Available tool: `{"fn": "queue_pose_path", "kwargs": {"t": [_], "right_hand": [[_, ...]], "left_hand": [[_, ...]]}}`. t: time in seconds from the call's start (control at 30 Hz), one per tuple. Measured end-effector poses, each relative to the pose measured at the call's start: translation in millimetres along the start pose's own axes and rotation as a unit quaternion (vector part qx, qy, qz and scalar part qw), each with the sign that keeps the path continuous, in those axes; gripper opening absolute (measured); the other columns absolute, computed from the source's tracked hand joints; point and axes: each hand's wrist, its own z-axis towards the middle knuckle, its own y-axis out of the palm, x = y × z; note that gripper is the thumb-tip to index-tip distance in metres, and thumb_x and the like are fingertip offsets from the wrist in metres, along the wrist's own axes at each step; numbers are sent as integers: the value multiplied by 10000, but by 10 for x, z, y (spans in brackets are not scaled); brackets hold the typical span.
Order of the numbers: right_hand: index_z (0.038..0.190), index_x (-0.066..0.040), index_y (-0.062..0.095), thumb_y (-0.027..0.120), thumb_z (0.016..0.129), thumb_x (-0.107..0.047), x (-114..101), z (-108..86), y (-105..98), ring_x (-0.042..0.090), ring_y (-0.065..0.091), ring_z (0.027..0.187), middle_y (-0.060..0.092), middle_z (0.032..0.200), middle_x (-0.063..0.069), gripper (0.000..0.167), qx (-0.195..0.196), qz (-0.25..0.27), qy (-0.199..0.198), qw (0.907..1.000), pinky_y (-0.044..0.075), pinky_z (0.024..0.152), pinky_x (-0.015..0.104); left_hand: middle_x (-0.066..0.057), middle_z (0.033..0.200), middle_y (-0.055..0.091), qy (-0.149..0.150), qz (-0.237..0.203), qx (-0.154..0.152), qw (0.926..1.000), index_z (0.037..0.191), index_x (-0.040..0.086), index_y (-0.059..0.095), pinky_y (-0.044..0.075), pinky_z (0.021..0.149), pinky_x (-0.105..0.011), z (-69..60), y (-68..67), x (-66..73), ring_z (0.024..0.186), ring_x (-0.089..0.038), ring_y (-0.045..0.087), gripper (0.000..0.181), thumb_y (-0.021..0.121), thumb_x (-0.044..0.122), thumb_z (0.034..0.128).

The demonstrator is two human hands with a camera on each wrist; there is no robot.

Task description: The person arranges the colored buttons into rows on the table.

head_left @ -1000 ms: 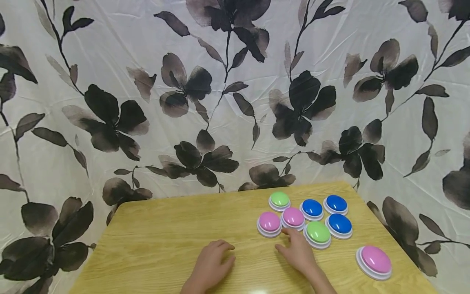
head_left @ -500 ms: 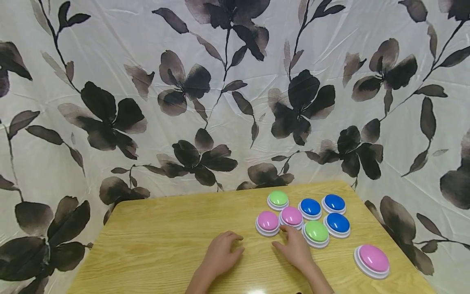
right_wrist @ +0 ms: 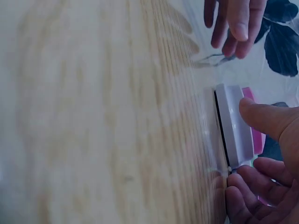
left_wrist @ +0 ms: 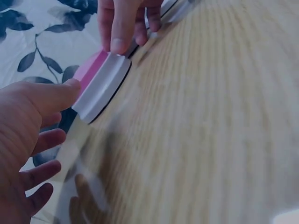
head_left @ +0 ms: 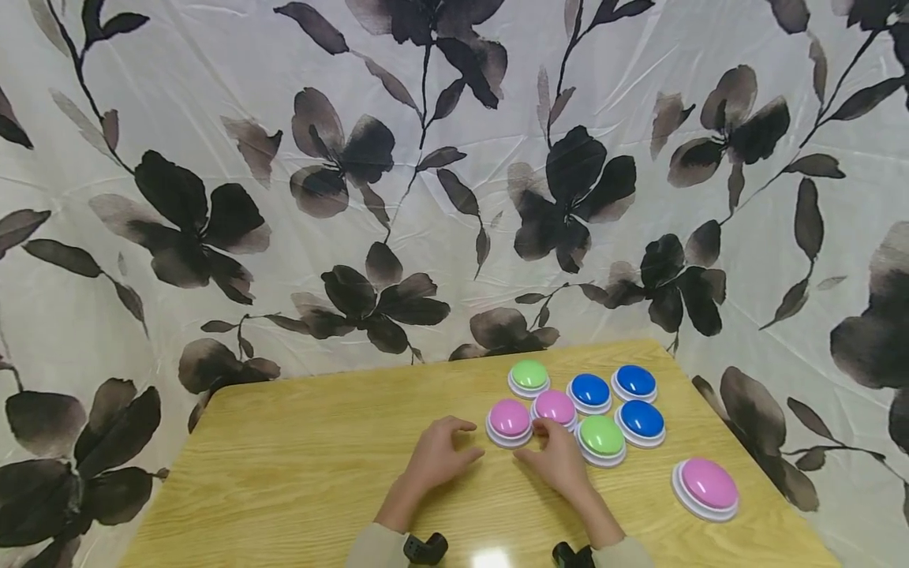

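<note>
While the left hand (head_left: 438, 452) and right hand (head_left: 559, 460) grip nothing — both loosely spread — an inward twitch could skew the nearby pink button (head_left: 509, 417).

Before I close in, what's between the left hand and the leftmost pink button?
Just a narrow strip of bare table shows between the left hand and leftmost pink button in the head view; the left wrist view doesn't settle the gap.

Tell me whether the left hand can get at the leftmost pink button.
Probably yes: the left hand is empty and close beside the leftmost pink button, with only tabletop between them.
</note>
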Motion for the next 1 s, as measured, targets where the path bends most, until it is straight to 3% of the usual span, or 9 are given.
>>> {"fn": "queue_pose_path", "kwargs": {"t": [0.37, 0.6, 0.73, 0.87, 1.0], "right_hand": [[1216, 32, 623, 872, 710, -306, -27, 38, -4, 274, 634, 960, 685, 990, 105, 657, -31, -362, 120, 9993, 505, 865, 468], [1029, -36, 672, 860, 713, -339, -65, 127, 19, 197, 570, 760, 629, 830, 35, 476, -161, -651, 115, 9977, 497, 684, 405], [954, -54, 671, 860, 713, -339, -64, 148, 23, 176, 539, 692, 604, 772, 20, 418, -159, -764, 46, 9969, 473, 619, 371], [1050, -32, 694, 862, 711, -321, -61, 142, 22, 182, 588, 740, 646, 808, 28, 476, -87, -774, -7, 9970, 504, 659, 389], [1116, -19, 691, 860, 716, -311, -50, 110, 39, 196, 617, 786, 670, 838, 37, 524, -118, -702, -6, 9975, 518, 697, 406]], "left_hand": [[-54, 1172, 648, -89, -435, -448, 9980, 1198, 67, 669, 444, 985, -444, 313, 117, 14, 1149, -259, 562, 520, 794, 382, 805], [-98, 1206, 638, -87, -758, -688, 9947, 1256, 20, 624, 434, 1004, -423, 479, 119, -39, 1155, -261, 566, 606, 838, 315, 771], [-90, 1204, 647, 19, -527, -816, 9953, 1272, 19, 617, 428, 1009, -400, 561, 144, -46, 1150, -245, 570, 643, 856, 311, 751], [-66, 1188, 645, 158, -145, -940, 9953, 1275, 44, 627, 430, 997, -379, 617, 178, -38, 1125, -221, 563, 670, 865, 353, 730], [-52, 1162, 643, 151, -36, -939, 9955, 1250, 64, 648, 426, 991, -388, 600, 211, -64, 1104, -216, 558, 679, 888, 368, 691]]}}
